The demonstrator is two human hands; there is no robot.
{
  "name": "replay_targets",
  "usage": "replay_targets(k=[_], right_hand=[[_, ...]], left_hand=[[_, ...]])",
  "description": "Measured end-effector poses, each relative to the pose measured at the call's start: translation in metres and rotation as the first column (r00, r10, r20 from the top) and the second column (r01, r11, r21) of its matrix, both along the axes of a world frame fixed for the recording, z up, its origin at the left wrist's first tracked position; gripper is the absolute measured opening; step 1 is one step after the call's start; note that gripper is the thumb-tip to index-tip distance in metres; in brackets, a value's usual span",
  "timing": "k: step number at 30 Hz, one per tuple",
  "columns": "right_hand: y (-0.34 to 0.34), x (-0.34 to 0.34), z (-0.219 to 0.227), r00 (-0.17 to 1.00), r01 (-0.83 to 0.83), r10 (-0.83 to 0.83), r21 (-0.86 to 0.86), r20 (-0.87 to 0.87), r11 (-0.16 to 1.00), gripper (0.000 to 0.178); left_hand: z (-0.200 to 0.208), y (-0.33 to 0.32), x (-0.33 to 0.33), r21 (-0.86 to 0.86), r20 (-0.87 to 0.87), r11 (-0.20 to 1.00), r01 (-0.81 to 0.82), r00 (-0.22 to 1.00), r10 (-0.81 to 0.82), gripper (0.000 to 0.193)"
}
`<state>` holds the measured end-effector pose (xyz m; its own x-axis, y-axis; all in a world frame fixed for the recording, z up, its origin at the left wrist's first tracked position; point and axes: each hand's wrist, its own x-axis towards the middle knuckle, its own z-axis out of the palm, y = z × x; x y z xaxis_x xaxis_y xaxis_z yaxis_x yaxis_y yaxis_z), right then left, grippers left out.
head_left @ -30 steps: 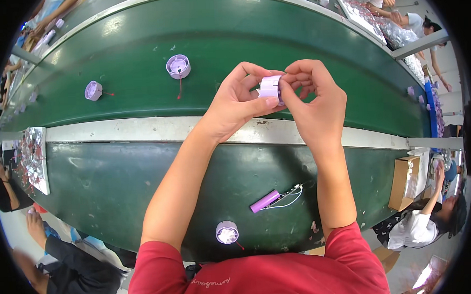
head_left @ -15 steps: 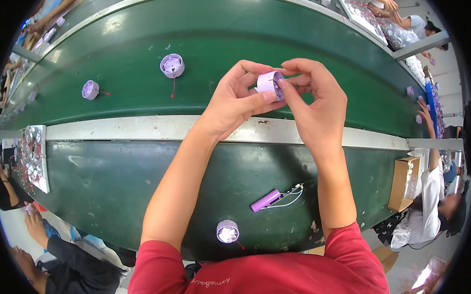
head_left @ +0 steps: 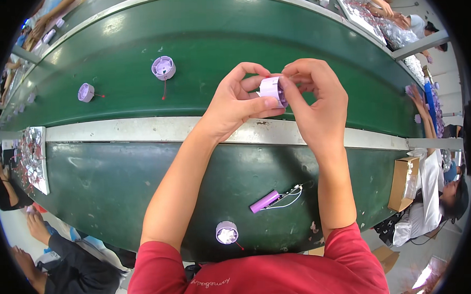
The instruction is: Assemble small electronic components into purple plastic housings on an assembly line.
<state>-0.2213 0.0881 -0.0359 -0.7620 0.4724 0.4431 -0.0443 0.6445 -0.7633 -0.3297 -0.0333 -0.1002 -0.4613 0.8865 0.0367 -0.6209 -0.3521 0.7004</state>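
Note:
Between my two hands, above the green belt (head_left: pixel 211 34), is a small round lilac plastic housing (head_left: pixel 271 87). My left hand (head_left: pixel 237 96) grips its near left side with thumb and fingers. On the housing's right rim press the thumb and fingers of my right hand (head_left: pixel 316 95); what its fingertips touch inside is partly hidden. Near my body on the green table sits a similar lilac housing (head_left: pixel 227 233) with white material inside and a red wire. To its right lies a purple cylindrical battery (head_left: pixel 265 201) joined by white wires to a narrow circuit board (head_left: pixel 293 189).
Two more lilac housings (head_left: pixel 163 68) (head_left: pixel 86 92) with red wires rest on the belt at left. A pale metal rail (head_left: pixel 162 128) divides belt and table. A white tray of wired parts (head_left: pixel 37 159) is at left, a cardboard box (head_left: pixel 404 182) at right. Co-workers sit around.
The housings on the belt have shifted slightly left. In my hands the housing has turned a little and sits slightly lower. A co-worker's hand at right has reached farther up.

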Motion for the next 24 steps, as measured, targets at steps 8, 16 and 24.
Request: replay_targets(k=[8, 16, 24], right_hand=[[0.004, 0.005, 0.006, 0.967, -0.001, 0.008, -0.024, 0.255, 1.000, 0.017], [0.019, 0.012, 0.003, 0.920, -0.091, 0.098, -0.036, 0.379, 0.995, 0.018], [0.028, 0.011, 0.009, 0.836, -0.116, 0.210, -0.212, 0.506, 0.970, 0.013]], left_hand=[[0.001, 0.000, 0.002, -0.092, -0.054, 0.996, 0.022, 0.998, -0.027, 0.049], [-0.007, 0.004, 0.005, -0.156, -0.195, 0.986, 0.060, 0.977, -0.090, 0.053], [-0.003, 0.005, 0.010, -0.218, -0.257, 0.974, 0.064, 0.959, -0.121, 0.063]])
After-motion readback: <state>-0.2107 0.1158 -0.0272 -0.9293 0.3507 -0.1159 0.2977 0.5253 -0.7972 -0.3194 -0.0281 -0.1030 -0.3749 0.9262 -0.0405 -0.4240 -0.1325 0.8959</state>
